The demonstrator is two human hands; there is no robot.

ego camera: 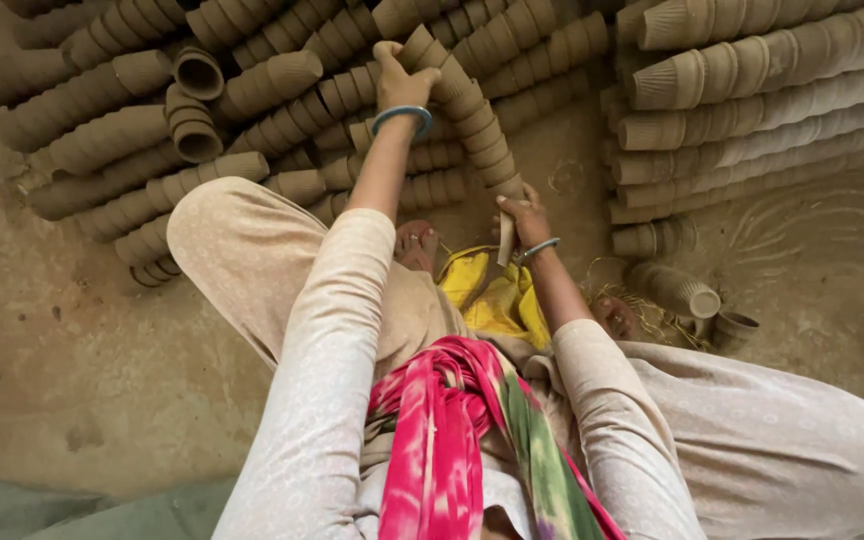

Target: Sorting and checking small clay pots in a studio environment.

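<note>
one long stack of clay cups (472,115) sat in the upper middle of the frame. its long line ran from the upper left down to the lower right, with the low end close to the person's knees. the left hand (401,82) was at the top end, and its fingers (388,52) were curled around the stack. the right hand (524,217) was at the bottom end, with its fingers (509,205) pressed on the last cup. so each hand had one end.

each wrist wore one grey bangle (402,116). a yellow cloth (492,295) lay under the low end. many more stacks lay on the dirt floor (72,350), too many to count. two loose cups (712,310) lay at the right.
</note>
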